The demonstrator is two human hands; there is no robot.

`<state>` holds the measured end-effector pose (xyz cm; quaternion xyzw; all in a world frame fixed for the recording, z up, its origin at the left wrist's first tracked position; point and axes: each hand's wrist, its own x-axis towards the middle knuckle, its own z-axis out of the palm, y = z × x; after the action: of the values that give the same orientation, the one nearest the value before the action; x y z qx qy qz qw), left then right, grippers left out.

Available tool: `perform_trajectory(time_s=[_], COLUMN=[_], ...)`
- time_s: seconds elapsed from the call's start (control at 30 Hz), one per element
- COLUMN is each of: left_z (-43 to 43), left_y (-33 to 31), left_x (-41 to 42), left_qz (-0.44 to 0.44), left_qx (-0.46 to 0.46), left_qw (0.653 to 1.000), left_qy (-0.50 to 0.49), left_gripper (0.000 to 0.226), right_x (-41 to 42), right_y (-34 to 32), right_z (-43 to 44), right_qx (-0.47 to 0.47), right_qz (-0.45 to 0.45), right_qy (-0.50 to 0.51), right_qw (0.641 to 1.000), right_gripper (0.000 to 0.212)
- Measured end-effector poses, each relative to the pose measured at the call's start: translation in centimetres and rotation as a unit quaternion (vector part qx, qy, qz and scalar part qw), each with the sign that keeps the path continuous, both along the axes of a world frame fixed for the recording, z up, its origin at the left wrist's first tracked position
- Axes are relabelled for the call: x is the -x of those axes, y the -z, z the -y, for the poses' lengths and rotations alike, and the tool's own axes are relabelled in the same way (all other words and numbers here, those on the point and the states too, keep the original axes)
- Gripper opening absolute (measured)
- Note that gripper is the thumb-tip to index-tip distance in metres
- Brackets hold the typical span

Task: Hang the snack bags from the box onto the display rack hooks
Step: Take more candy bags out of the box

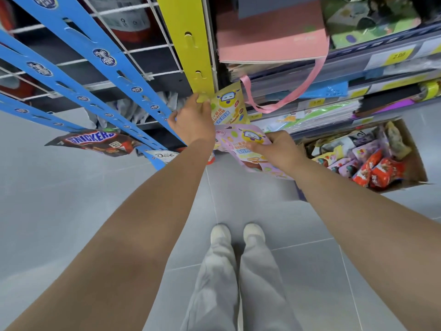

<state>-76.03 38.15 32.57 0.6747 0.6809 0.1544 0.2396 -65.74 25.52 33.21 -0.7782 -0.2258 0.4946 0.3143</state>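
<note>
Closest to the viewer, a person's pale trousers and white shoes stand on a grey tiled floor, and two bare forearms reach forward and away. The left hand is seen from the back, wrist straight, its fingers curled in to pinch the bottom end of a yellow hanging strip, right where the top corner of a yellow snack bag meets the strip. Whether that bag is already on a hook cannot be made out. The right hand, just to the right of the left and slightly lower, grips a lilac snack bag by its upper edge, thumb on the front. Both bags carry a cartoon square-headed robot face; their smaller printed characters are too blurred to read. Right of the right hand, an open cardboard box holds more lilac, yellow and red snack bags. Left of the left hand, blue hanging strips with round logos slant across the view, with a brown bag marked SNICKERS and a pale bag marked Dove near their lower ends. Beyond the hands, a white wire grid backs the strips. Above the right hand, a pink paper bag with a ribbon handle sits on a shelf, and a yellow price label there reads 2.00.
</note>
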Motion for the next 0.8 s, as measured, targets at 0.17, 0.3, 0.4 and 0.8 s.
perform_trajectory(time_s=[0.17,0.3,0.4,0.8], left_z=[0.5,-0.4,-1.5,-1.8], left_y=[0.6,0.7,1.3,3.0], left_x=[-0.5,-0.5,-0.2,0.2], left_qz=[0.035,0.034,0.040,0.127], left_qx=[0.009,0.012,0.022,-0.116], left_qw=[0.999,0.999,0.999,0.985], left_qy=[-0.010,-0.011,-0.007,0.026], left_gripper=[0.032,0.028,0.024,0.019], right_x=[-0.1,-0.6,-1.1,-1.4], right_y=[0.3,0.9,1.2,2.5], right_z=[-0.3,-0.9,-1.5,-2.9], right_qx=[0.003,-0.005,-0.005,-0.016], right_qz=[0.009,0.009,0.030,0.059], right_qy=[0.007,0.025,0.032,0.034], right_qw=[1.000,1.000,0.999,0.998], right_gripper=[0.027,0.027,0.030,0.030])
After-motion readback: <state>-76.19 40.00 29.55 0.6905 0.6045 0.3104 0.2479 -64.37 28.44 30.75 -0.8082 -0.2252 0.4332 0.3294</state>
